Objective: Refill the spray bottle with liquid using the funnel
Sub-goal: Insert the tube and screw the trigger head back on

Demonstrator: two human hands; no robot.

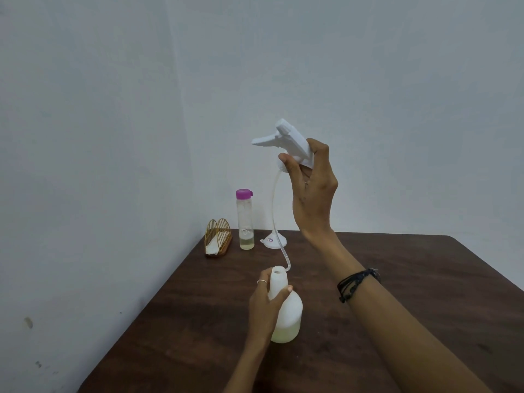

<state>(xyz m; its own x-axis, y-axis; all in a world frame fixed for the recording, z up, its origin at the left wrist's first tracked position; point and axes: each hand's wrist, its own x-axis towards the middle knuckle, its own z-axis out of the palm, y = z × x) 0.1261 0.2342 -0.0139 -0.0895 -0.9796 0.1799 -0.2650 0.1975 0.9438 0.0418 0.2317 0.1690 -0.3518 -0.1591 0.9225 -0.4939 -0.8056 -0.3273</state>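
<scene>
Far left corner: napkin holder [217, 237], refill bottle [244, 219], funnel [273, 239] crowd it.
Right half of tabletop [425, 279]: open passage.

The left hand [265, 303] is low, with its fingers [262, 282] and thumb curled round the neck of the spray bottle [286, 310]. One finger wears a ring. The right hand [313, 191] is raised high, arm stretched up and forward. Its thumb and fingers pinch the spray head [289, 141], which sticks out above the fingers. Dark bands circle the right wrist.
</scene>
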